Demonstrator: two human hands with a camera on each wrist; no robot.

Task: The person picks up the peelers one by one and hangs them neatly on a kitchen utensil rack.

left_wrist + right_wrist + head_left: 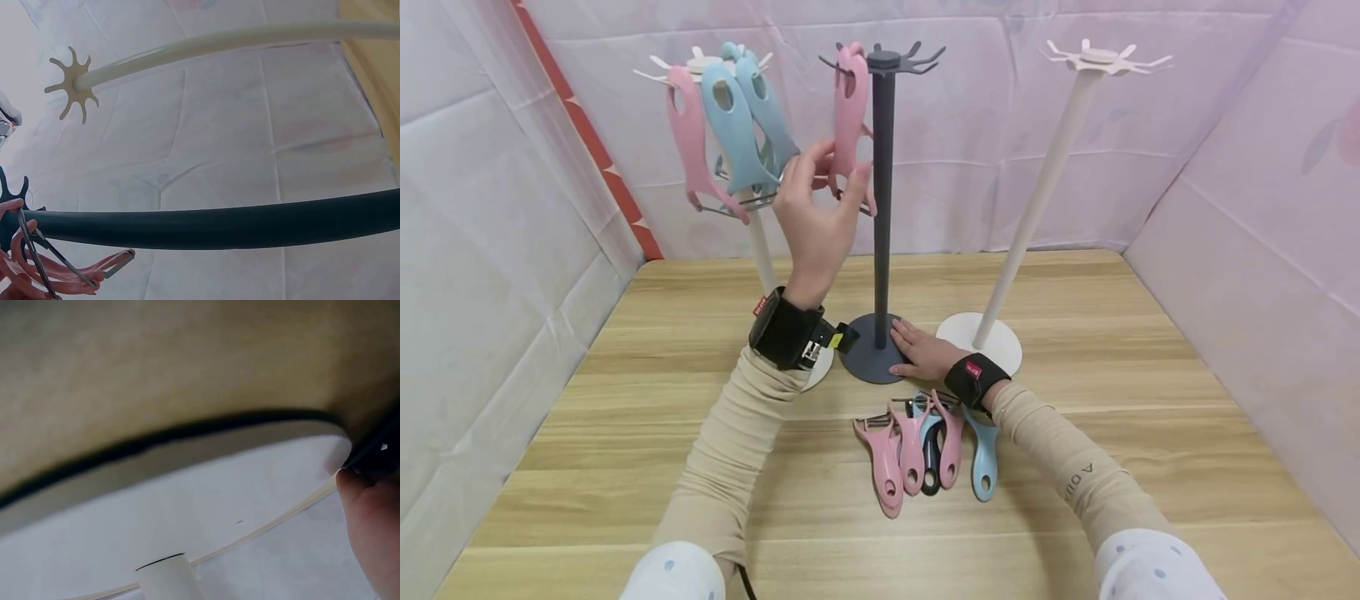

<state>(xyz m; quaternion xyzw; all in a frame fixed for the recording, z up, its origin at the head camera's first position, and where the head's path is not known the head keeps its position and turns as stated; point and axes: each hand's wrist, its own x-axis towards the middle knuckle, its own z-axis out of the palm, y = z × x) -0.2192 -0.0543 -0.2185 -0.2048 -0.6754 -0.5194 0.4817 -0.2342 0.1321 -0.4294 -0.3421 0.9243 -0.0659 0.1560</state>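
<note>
My left hand [816, 221] is raised at the dark rack [883, 208] and pinches the lower end of a pink peeler [850, 108] between thumb and fingers. That peeler hangs from a left hook, with more pink peeler parts just behind it. In the left wrist view, metal peeler blades [62, 256] show beside the dark pole. Down on the table, my right hand [928, 354] lies with extended fingers on the dark round base [865, 358]. In the right wrist view, only part of this hand [375, 531] shows, beside a white base.
On the left white rack [763, 258] hang a pink peeler [688, 133] and blue peelers [733, 125]. A second white rack [1037, 200] stands right, its hooks bare. Several pink, blue and black peelers [912, 450] lie on the wooden table [1075, 333] near the right forearm.
</note>
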